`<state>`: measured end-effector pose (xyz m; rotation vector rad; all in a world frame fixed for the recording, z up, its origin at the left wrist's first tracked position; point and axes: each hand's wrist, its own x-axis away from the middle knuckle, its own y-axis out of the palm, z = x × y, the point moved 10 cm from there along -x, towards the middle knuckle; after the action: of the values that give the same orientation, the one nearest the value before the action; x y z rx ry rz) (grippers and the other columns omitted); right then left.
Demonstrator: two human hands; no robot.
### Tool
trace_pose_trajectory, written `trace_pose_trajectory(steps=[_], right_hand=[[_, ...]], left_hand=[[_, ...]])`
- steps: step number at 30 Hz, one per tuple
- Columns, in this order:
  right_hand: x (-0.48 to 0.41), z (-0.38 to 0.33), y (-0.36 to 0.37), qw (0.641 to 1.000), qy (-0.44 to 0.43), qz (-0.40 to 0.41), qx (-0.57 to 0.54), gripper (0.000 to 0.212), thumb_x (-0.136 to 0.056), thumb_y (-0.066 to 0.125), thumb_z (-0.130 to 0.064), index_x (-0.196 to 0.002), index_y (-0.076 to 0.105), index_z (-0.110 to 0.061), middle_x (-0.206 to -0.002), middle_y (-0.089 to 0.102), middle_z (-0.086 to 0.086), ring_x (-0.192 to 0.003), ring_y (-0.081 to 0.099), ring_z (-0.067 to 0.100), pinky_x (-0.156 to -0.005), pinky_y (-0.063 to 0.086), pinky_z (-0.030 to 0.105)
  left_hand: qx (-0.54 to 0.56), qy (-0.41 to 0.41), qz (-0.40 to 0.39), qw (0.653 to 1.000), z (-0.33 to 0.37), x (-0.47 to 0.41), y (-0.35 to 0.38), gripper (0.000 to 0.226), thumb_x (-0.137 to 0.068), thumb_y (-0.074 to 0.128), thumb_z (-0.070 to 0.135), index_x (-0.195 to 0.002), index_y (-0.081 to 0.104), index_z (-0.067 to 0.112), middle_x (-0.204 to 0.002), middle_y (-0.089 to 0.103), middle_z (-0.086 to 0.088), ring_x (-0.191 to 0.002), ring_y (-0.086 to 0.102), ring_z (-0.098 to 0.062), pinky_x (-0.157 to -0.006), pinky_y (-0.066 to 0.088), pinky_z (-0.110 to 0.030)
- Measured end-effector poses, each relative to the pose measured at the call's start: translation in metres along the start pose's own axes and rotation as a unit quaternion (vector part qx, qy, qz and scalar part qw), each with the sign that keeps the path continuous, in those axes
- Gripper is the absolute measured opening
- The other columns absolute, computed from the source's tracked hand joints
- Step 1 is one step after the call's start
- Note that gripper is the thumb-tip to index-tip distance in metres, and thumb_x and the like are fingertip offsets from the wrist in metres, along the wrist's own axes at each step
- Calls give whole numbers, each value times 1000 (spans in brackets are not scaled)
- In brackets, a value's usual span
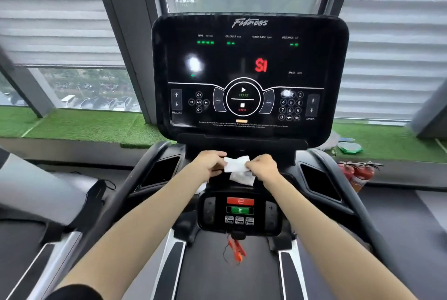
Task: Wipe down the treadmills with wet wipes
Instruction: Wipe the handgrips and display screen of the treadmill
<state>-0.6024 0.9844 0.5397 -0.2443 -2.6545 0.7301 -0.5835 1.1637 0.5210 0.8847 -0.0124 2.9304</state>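
Observation:
I stand on a black treadmill whose big console screen (249, 75) is lit, showing a red "SI". Just below the screen, over the ledge above the small control panel (240, 211), both my hands hold a white wet wipe (235, 164). My left hand (210, 162) pinches its left edge and my right hand (262, 166) pinches its right edge, so the sheet is stretched between them. The lower part of the wipe (243, 177) hangs crumpled under my right hand.
A red safety clip (237, 250) dangles over the belt. Black handrails (150, 166) run down both sides. A packet of wipes (349, 147) lies on the green turf sill at right, with red fire extinguishers (358, 174) below. Another treadmill stands at left.

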Motion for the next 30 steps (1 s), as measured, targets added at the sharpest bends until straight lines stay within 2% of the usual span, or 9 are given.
trace_pose_trajectory(steps=[5, 9, 12, 15, 18, 21, 23, 27, 30], right_hand=[[-22, 20, -4, 998, 31, -28, 48, 7, -78, 58, -12, -76, 54, -7, -67, 53, 6, -60, 50, 21, -51, 38, 25], [-25, 33, -9, 996, 41, -22, 79, 10, -82, 56, -15, -79, 56, -6, -74, 59, 7, -68, 57, 24, -59, 42, 26], [-19, 36, -20, 997, 40, 14, 64, 14, -82, 53, -14, -82, 60, -2, -76, 61, 10, -70, 59, 27, -61, 41, 26], [-5, 35, -33, 997, 46, 46, 49, 16, -82, 52, -14, -83, 60, 0, -75, 60, 11, -73, 58, 30, -63, 41, 27], [18, 33, -52, 993, 40, 108, 27, 16, -83, 50, -10, -80, 62, 0, -72, 59, 11, -76, 57, 31, -65, 41, 28], [62, 37, -71, 978, 12, 208, -9, 22, -85, 51, -10, -99, 68, -4, -99, 65, 13, -95, 61, 31, -73, 42, 29], [103, 53, -78, 961, 16, 273, -35, 25, -88, 50, -9, -110, 62, -5, -113, 57, 13, -103, 56, 30, -85, 40, 31], [188, 111, -88, 927, 84, 364, -25, 26, -92, 47, -6, -115, 57, -2, -119, 52, 19, -109, 52, 36, -88, 37, 34], [256, 166, -97, 909, 151, 385, -47, 28, -92, 48, -9, -118, 59, -5, -123, 49, 16, -108, 53, 32, -85, 39, 31]], left_hand=[[-63, -7, 25, 998, -3, -13, 13, 40, -81, 60, -9, -114, 65, 13, -92, 65, -4, -82, 60, -14, -65, 42, -25], [-112, 7, 88, 990, 0, -15, 2, 30, -86, 56, -8, -107, 65, 11, -75, 58, -3, -62, 52, -9, -47, 38, -17], [-111, 18, 128, 985, 8, -12, -15, 30, -88, 49, -8, -106, 66, 9, -69, 56, -3, -58, 50, -11, -51, 35, -20], [-100, 34, 124, 987, 22, -7, -19, 25, -91, 47, -6, -98, 63, 11, -69, 56, -4, -59, 52, -11, -54, 39, -21], [-94, 74, 72, 990, 38, 4, 0, 22, -92, 50, -2, -88, 63, 15, -76, 60, -2, -61, 58, -9, -54, 42, -19], [-110, 141, -6, 984, 44, 29, 34, 21, -91, 53, -2, -88, 63, 16, -82, 63, -2, -65, 60, -8, -54, 44, -19], [-111, 173, -63, 977, 39, 54, 65, 20, -91, 53, -3, -91, 63, 14, -83, 63, -3, -66, 59, -8, -51, 43, -17], [-149, 214, -191, 946, 3, 114, 139, 19, -92, 50, -5, -98, 61, 9, -77, 61, -1, -62, 58, -7, -47, 42, -15], [-219, 216, -288, 907, -51, 162, 195, 19, -91, 52, -4, -94, 60, 13, -79, 61, 1, -59, 58, -5, -50, 40, -17]])
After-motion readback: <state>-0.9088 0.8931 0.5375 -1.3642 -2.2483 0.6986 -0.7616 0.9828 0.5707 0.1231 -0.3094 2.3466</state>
